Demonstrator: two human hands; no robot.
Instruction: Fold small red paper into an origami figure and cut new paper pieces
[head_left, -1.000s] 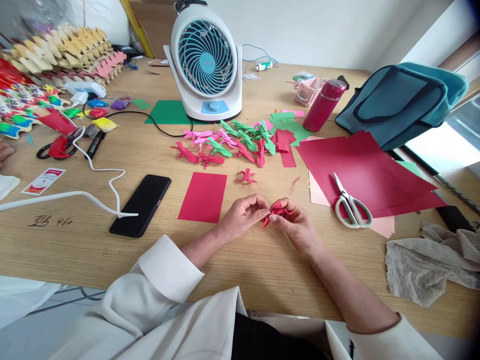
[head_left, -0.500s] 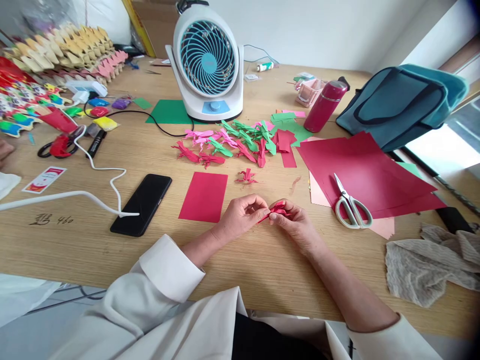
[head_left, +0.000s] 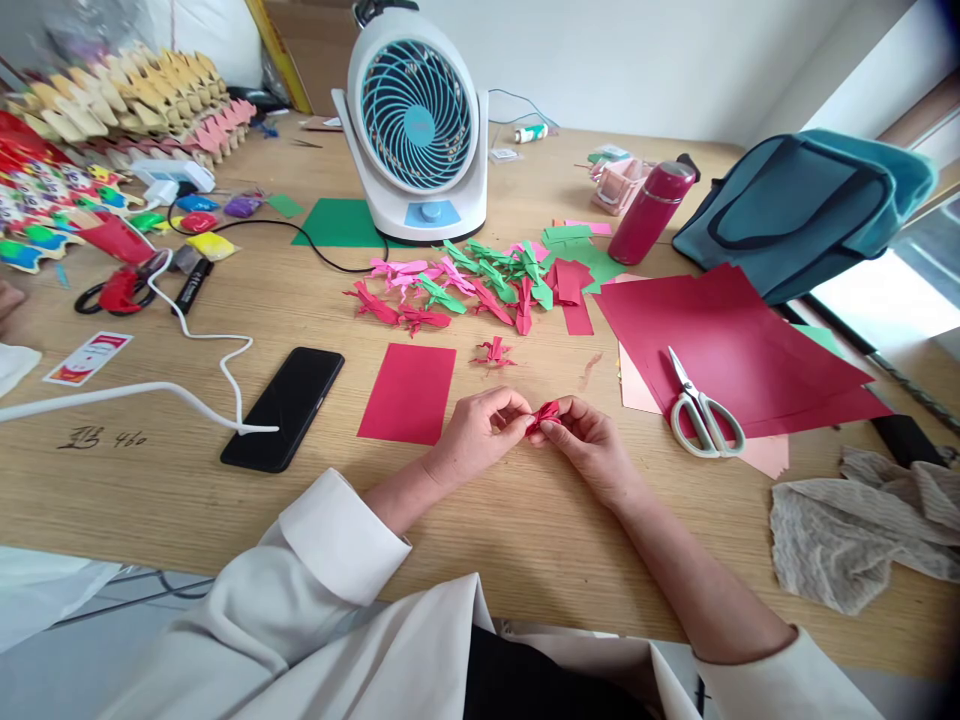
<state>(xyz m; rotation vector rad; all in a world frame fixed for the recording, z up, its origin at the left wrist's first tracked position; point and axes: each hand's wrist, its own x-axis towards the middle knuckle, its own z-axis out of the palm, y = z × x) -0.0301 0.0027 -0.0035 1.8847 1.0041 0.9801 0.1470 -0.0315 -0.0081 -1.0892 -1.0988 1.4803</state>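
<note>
Between my hands is a small folded red paper figure (head_left: 545, 414), partly covered by the fingers. My left hand (head_left: 486, 428) pinches its left side between thumb and fingertips. The thumb and fingers of my right hand (head_left: 586, 440) grip its other side. Just beyond lies a finished-looking red paper figure (head_left: 493, 352) with thin legs. A flat red paper sheet (head_left: 409, 394) rests left of it. Farther back is a pile of pink, green and red folded paper figures (head_left: 457, 285), with red paper strips (head_left: 574, 290) at its right.
A black phone (head_left: 283, 408) and white cable (head_left: 202, 335) lie to the left. White-handled scissors (head_left: 705, 415) rest on large red sheets (head_left: 727, 340) at right. Behind stand a fan (head_left: 416, 120), a red bottle (head_left: 651, 212) and a teal bag (head_left: 802, 210). A grey cloth (head_left: 847, 540) lies at front right.
The red paper figure has turned in my fingers and looks more compact. My right hand has shifted slightly left, closer to my left hand. Other things have stayed put.
</note>
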